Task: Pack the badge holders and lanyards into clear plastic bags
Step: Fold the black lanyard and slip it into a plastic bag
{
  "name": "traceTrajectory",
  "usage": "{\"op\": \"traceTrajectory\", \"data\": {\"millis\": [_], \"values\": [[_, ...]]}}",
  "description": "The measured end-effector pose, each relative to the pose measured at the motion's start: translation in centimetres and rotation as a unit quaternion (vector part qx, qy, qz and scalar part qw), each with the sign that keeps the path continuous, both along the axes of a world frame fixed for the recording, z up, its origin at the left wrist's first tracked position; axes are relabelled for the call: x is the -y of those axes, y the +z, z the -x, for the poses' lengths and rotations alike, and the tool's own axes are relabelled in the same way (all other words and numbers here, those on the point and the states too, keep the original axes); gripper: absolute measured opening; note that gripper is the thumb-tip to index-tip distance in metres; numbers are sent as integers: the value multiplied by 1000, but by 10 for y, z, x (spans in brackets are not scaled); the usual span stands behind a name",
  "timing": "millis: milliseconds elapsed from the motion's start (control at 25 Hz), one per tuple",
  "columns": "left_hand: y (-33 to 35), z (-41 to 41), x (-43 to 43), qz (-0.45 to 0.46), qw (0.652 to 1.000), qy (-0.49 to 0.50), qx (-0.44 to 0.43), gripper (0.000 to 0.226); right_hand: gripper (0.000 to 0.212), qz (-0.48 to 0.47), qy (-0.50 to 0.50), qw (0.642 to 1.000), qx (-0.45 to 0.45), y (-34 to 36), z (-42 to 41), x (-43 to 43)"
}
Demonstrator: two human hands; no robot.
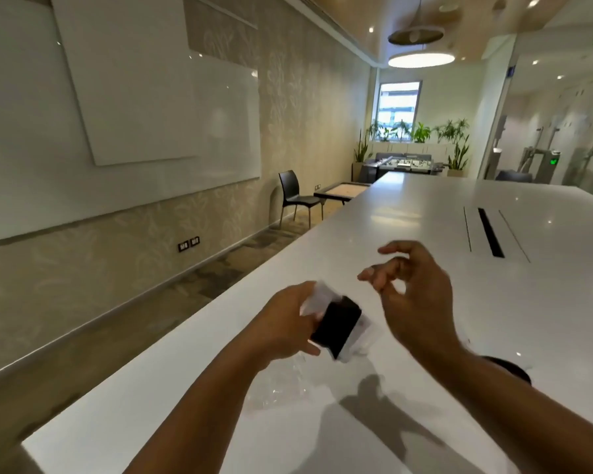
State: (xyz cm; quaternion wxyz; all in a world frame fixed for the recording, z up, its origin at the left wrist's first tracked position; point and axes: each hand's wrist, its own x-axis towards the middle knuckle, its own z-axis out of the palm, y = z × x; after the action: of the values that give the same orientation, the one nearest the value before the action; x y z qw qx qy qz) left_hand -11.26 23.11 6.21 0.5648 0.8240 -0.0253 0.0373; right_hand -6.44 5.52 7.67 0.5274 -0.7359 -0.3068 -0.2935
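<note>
Head view, one frame, motion blur on both hands. Far left: one large glass whiteboard (117,131) on the patterned wall, with two dark wall sockets (189,243) below it near the floor. Further in: one black chair (293,193) against the wall, one low table (332,193) just beside it. Centre foreground: one long white table (425,213) running away from the camera. Left hand (285,323) is raised above the table, fingers closed around one dark rectangular badge holder (336,326) that sits inside one clear plastic bag (317,297); the bag's upper edge sticks out above the hand, its lower edge shows pale below the holder. Holder is tilted, held off the table surface. Whether a lanyard is in the bag: cannot tell, too blurred. On the table directly under the left forearm: crumpled clear plastic (281,384), count cannot be made out, at least one sheet or bag. Right hand (415,295) is near the left hand, apart from the bag, fingers spread and loosely curled, holding nothing. Behind the right forearm one dark object (514,367) lies on the table, mostly hidden. Right of centre: one dark cable slot (490,232) set in the tabletop. Far end: several potted plants (452,135) below one window (399,104).
</note>
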Motion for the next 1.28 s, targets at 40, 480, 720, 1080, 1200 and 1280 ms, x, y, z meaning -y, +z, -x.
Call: {"op": "traceTrajectory", "data": {"millis": [40,480,720,1080,1200,1280], "values": [[-7,4,1,-22,1000,-1,-6,24,42,44,1,999,-28,-3,-5,1],[0,20,-21,119,978,164,47,35,52,381,51,877,288,-35,24,-19],[-7,31,-14,31,994,108,6,25,18,113,77,989,58,-18,12,-18],[-23,35,-17,-73,993,81,35,35,45,62,78,983,-157,-19,9,-15],[-23,32,-12,-46,993,98,49,48,17,57,41,998,-3,-24,16,-20],[-23,30,-13,-46,992,109,45,51,19,156,38,985,57,-27,16,-24]]}}
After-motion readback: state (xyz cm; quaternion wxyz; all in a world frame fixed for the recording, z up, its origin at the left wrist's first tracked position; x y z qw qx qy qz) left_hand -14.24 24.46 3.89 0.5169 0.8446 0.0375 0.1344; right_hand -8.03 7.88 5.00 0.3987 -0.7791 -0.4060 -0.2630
